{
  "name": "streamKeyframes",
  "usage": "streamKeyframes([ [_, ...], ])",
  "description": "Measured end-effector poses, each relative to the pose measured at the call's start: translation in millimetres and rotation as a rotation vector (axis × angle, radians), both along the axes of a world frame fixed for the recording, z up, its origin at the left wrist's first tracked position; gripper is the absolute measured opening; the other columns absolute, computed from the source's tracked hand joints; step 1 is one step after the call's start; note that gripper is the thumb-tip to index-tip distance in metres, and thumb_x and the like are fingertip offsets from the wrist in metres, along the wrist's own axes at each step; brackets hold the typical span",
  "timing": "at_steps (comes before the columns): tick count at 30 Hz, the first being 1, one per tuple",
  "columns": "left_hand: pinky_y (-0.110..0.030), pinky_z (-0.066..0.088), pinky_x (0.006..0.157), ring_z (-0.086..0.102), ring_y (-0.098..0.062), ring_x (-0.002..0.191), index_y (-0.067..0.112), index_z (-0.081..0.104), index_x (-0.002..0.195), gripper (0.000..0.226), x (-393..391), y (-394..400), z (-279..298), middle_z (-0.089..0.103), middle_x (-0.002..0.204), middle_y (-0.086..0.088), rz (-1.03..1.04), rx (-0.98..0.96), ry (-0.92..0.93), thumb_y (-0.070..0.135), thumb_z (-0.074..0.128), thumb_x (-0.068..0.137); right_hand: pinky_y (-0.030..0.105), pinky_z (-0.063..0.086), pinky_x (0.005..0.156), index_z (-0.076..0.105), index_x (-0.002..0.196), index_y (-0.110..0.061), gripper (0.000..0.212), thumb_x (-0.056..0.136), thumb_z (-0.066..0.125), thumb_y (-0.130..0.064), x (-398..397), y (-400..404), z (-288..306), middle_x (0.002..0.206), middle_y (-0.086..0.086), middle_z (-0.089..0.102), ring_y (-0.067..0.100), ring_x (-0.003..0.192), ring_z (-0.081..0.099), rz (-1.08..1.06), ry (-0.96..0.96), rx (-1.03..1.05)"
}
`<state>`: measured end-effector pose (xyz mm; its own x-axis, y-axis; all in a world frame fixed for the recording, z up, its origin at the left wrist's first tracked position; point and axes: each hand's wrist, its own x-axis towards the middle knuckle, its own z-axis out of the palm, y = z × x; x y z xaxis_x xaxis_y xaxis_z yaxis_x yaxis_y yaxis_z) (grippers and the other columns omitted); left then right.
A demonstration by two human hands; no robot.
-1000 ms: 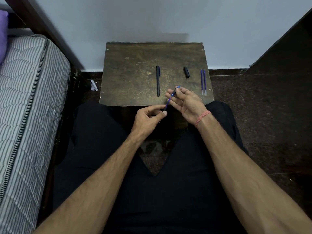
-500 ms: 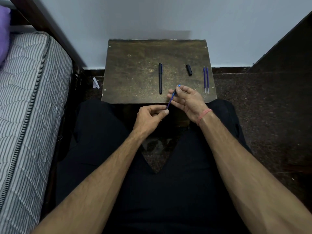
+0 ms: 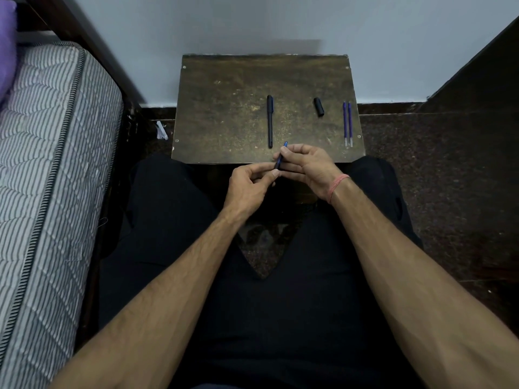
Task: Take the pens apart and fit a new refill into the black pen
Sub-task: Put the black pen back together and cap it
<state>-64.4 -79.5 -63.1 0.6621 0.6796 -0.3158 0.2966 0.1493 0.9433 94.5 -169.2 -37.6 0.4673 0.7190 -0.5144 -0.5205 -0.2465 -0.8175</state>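
Hands met just in front of the near edge of a small worn table [image 3: 224, 88], over the person's lap. The right hand [image 3: 307, 167] had its grip closed around a thin blue refill [image 3: 281, 154], whose tip pointed up and away. The left hand [image 3: 250, 183] pinched the refill's lower end between thumb and forefinger. On the table lay a black pen [image 3: 270, 120], a black cap [image 3: 319, 106] and two spare refills [image 3: 347, 124] side by side near the right edge.

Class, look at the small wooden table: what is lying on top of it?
On the table lie a black pen, a black cap and two blue refills. Near its front edge, both hands cover part of the surface, so nothing there can be seen.
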Motion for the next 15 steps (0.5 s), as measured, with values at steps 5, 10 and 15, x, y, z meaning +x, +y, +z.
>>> streamKeyframes([
  [5,-0.02,0.063,0.087,0.082,-0.006,0.088,0.027,0.085,0.115,0.016,0,1,-3,0.089,0.103,-0.003,0.017,-0.002,0.01,0.018,0.084,0.102,0.035,0.065,0.092,0.068,0.122,-0.009,0.025,0.101,0.079,-0.016,-1,1,-1,0.125,0.018,0.08,0.026,0.109,0.081,-0.036,-0.064,-0.02],
  [10,-0.029,0.067,0.092,0.085,-0.009,0.092,0.023,0.087,0.12,0.021,0,1,-7,0.09,0.101,0.004,0.038,0.019,0.025,0.021,0.088,0.099,0.03,0.064,0.089,0.076,0.13,-0.007,0.03,0.101,0.079,-0.017,0,1,-5,0.118,0.01,0.081,0.021,0.108,0.08,0.002,-0.083,-0.014],
  [15,-0.045,0.067,0.105,0.087,-0.014,0.1,0.024,0.088,0.119,0.023,-2,1,-7,0.09,0.1,0.003,0.08,-0.012,0.037,0.023,0.091,0.096,0.031,0.066,0.088,0.079,0.11,-0.01,0.017,0.095,0.085,-0.017,0,3,-11,0.105,0.007,0.084,0.02,0.099,0.083,0.017,-0.113,-0.045],
])
